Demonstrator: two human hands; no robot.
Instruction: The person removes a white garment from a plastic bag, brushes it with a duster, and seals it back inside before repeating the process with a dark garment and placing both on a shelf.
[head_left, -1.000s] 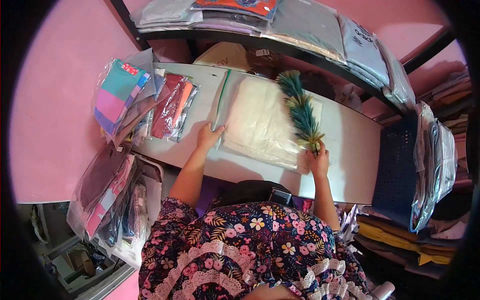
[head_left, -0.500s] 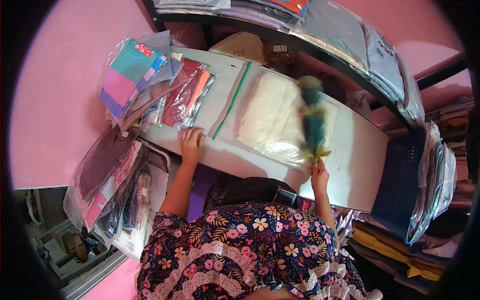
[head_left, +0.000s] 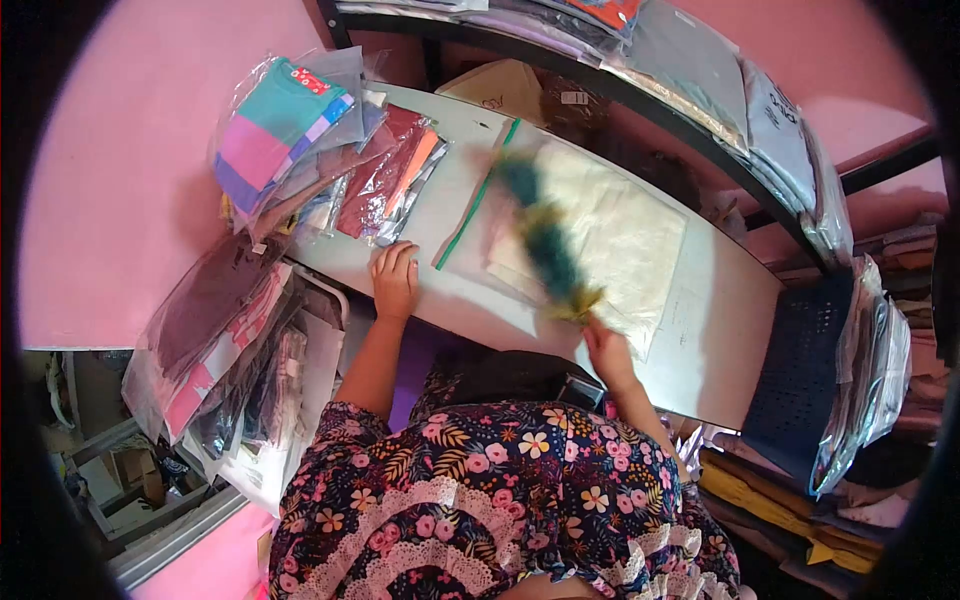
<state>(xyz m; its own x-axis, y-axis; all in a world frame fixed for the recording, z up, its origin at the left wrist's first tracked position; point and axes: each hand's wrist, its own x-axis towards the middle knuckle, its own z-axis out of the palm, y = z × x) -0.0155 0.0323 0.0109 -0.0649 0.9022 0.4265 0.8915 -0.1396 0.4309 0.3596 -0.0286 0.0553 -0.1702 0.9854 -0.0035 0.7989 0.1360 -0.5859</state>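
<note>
Head view, clock read from its centre: R hand [head_left: 608, 355] at 4 o'clock, fingers clamped on the near end of a feathery green-and-yellow duster [head_left: 550, 245], which points up toward 12–1. Duster's blurred, so prob. mid-stroke over the clear bag [head_left: 635, 240] of folded cream cloth, approx. 2 o'clock, lying flat; can't tell if feathers touch the film. Step in hand looks like brushing the bag; a further stroke would call for a firm grip & light pressure, as the film looks thin. Green strip [head_left: 478, 195] at 12, L of the cloth. L hand [head_left: 396, 285] at 9, fingers nearly together, resting at the near edge of the table, nothing visible in them.

Surface: pale table [head_left: 725, 335], w/ bagged garments [head_left: 385, 175] at 11 & a teal/purple bagged top [head_left: 280, 120] at 10. Room: pink wall [head_left: 140, 200] at 9–10, loaded dark-framed shelf [head_left: 690, 112] at 1–2, dark blue basket [head_left: 800, 370] btwn 3 & 4.
</note>
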